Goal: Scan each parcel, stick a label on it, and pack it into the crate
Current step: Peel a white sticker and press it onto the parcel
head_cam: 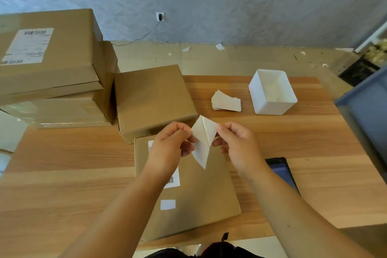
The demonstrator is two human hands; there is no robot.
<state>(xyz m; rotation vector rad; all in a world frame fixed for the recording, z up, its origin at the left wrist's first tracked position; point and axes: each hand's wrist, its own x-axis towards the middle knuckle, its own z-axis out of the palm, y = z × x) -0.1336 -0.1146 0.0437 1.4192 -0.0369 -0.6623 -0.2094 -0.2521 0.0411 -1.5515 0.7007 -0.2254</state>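
Both hands, the left hand (170,142) and right hand (236,144), are pinching a white label (204,138) above a flat parcel (201,201) lying on the table (62,174), with a label stack (226,101) and white bin (272,92) sitting beyond.

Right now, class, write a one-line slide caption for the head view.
Left hand and right hand pinch a label above a parcel on the table.

Forearms extended, left hand (170,144) and right hand (238,146) close together, each pinching the label (204,138).
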